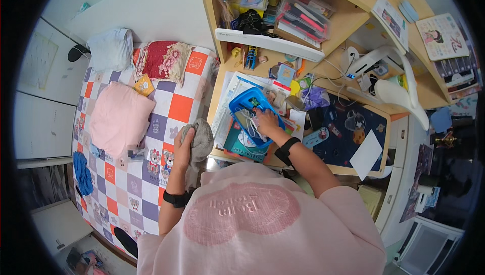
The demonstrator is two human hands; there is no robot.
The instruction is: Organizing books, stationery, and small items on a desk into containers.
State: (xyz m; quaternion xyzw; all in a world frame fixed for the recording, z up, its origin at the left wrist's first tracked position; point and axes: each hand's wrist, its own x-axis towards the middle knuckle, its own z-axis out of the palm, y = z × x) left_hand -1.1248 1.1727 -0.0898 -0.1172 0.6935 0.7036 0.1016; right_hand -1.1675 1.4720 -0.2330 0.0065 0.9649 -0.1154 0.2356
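Note:
My left hand (pixel 182 149) grips a bunched grey cloth (pixel 202 141) in the gap between the bed and the desk. My right hand (pixel 268 120) reaches into a blue plastic basket (pixel 242 97) on the desk. Its fingertips are among the contents, and whether they hold anything is hidden. Inside the basket lie a white cable (pixel 249 124), a small green item (pixel 254 101) and other small things. A teal book (pixel 235 141) and papers lie under and around the basket.
The desk holds a purple plastic bag (pixel 315 96), a dark desk mat (pixel 341 146), a white sheet (pixel 366 155) and a white lamp (pixel 398 95). Shelves (pixel 341 28) rise behind. On the left, a checkered bed (pixel 180 106) bears a pink cushion (pixel 119 117) and pillows.

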